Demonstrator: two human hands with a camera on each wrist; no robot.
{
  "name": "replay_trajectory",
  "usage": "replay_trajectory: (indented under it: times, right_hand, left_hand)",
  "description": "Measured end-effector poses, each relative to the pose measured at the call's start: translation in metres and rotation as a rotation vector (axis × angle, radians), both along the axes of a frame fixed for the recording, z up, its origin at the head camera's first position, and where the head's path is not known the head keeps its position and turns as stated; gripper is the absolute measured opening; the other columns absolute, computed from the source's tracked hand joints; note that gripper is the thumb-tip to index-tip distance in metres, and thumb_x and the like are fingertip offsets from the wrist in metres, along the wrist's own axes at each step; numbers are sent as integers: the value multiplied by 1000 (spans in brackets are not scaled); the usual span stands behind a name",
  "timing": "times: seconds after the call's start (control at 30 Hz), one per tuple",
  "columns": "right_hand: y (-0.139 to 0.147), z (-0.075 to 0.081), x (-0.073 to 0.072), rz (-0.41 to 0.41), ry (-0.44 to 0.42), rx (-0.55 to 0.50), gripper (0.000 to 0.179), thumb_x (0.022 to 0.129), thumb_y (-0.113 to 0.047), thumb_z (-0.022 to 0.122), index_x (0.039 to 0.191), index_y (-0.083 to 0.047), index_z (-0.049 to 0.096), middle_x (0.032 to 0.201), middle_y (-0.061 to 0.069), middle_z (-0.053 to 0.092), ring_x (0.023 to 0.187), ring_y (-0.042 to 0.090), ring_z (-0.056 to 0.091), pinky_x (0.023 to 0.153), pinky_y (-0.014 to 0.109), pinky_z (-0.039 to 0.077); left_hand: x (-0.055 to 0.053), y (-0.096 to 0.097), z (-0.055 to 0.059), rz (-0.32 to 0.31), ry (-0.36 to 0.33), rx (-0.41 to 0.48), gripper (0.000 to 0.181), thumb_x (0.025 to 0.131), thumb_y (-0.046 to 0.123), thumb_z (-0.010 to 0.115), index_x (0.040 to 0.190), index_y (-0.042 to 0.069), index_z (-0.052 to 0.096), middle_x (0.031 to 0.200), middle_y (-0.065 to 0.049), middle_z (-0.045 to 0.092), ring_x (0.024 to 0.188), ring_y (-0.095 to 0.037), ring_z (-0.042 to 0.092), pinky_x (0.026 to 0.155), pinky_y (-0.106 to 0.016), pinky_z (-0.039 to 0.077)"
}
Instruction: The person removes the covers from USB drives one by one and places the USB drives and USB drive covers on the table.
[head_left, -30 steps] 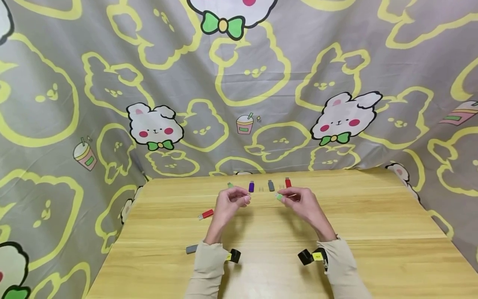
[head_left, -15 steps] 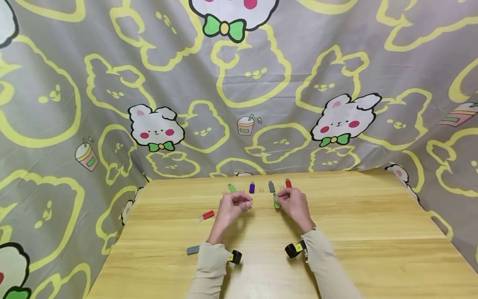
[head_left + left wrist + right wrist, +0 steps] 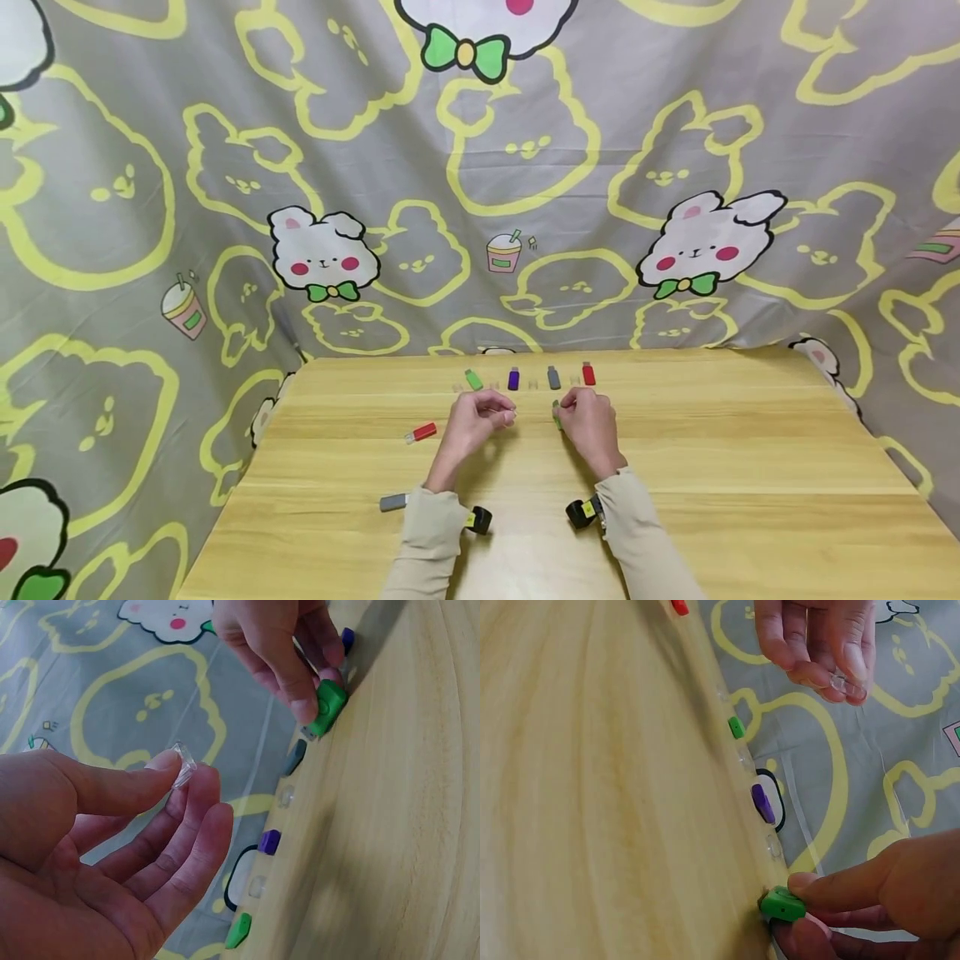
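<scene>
Thumb and fingertips of my left hand (image 3: 471, 423) pinch a small clear plastic cap (image 3: 182, 769), held above the table. My right hand (image 3: 592, 425) pinches a green USB flash drive (image 3: 784, 902) between thumb and fingers, low over the wood; whether it touches the table I cannot tell. Behind the hands, a row of flash drives lies along the far edge: a green one (image 3: 474, 379), a purple one (image 3: 513, 378), a grey one (image 3: 554, 377) and a red one (image 3: 588, 374). Clear caps (image 3: 533, 384) lie between them.
On the left of the wooden table (image 3: 750, 467) lie another red flash drive (image 3: 424, 432) and a grey flash drive (image 3: 393, 502), the latter close to my left sleeve. A patterned grey curtain (image 3: 562, 200) hangs behind the far edge.
My right hand has moved left and down with the green flash drive, which now points away from me. The left hand stays nearly in place with the clear cap.
</scene>
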State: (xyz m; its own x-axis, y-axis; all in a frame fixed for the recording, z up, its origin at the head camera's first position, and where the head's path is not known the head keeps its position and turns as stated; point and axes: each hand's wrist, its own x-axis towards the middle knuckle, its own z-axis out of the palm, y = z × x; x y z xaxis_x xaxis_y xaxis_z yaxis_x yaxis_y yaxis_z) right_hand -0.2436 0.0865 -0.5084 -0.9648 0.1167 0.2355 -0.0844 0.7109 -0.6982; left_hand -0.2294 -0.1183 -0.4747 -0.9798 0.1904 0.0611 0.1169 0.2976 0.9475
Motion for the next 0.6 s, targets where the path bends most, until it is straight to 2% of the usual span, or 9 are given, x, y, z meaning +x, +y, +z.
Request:
replay_trajectory:
  times: [0.13, 0.3, 0.47, 0.6]
  right_hand:
    - [0, -2, 3, -9, 33, 52, 25, 82, -7, 86, 67, -8, 66, 64, 3, 66, 56, 19, 59, 55, 41, 52]
    - [3, 1, 3, -11, 45, 104, 26, 85, -5, 82, 68, -7, 63, 64, 5, 64, 52, 19, 56, 50, 38, 50]
    - [10, 13, 3, -8, 45, 41, 21, 86, -7, 82, 74, -4, 66, 67, 5, 64, 57, 20, 59, 54, 38, 52]
    - [21, 28, 4, -3, 59, -28, 15, 89, -9, 80, 81, -2, 70, 71, 5, 68, 64, 21, 64, 64, 42, 55]
  left_hand:
    - [1, 2, -2, -7, -1, -1, 5, 91, -5, 73, 96, -5, 73, 86, -13, 74, 82, -40, 72, 74, -46, 62]
    - [0, 7, -5, -7, 4, -25, 5, 91, -6, 73, 95, -5, 74, 85, -12, 74, 82, -43, 71, 73, -44, 62]
    - [-2, 17, -10, -5, 14, -77, 5, 91, -4, 73, 95, -4, 76, 87, -14, 75, 80, -40, 71, 65, -26, 58]
    - [-7, 28, -15, 5, 29, -129, 6, 92, -4, 72, 95, -4, 77, 87, -12, 75, 78, -33, 72, 62, -21, 54]
